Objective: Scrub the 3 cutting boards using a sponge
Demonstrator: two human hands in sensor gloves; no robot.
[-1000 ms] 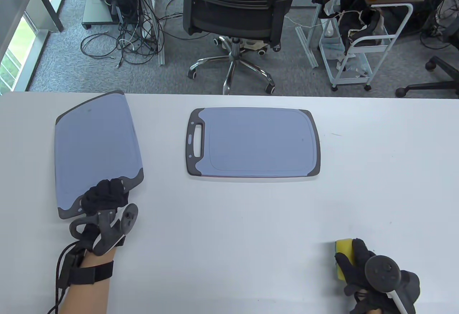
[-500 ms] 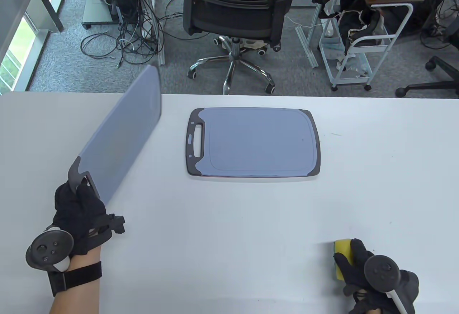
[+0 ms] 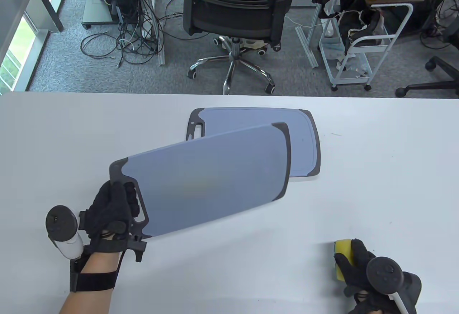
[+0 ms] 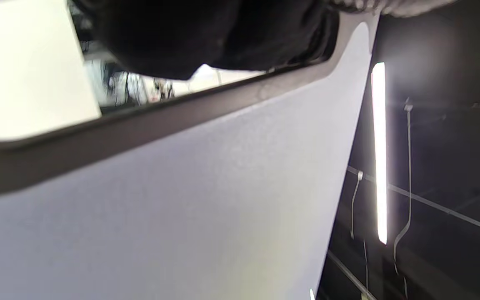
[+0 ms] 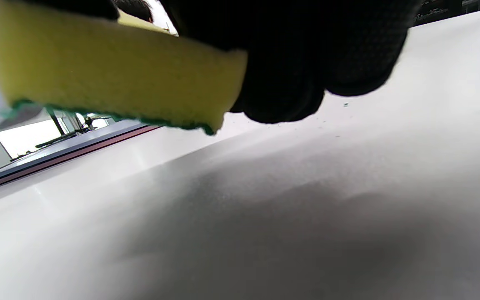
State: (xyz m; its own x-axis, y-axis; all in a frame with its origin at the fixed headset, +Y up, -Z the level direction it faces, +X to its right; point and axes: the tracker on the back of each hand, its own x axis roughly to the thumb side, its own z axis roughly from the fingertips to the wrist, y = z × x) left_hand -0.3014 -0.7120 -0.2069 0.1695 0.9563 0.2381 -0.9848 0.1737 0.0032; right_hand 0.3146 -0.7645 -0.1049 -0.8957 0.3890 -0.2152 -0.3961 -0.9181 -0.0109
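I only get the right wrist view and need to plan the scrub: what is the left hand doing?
Observer: The left hand grips one cutting board by its handle end and holds it tilted, off the table.
Operator: Is it over anything?
Observer: In the table view, its far end overlaps the flat board lying at the table's middle.
Operator: Where is my sponge relative to them?
Observer: The sponge, held by the right hand, is at the table's near right, apart from both boards.
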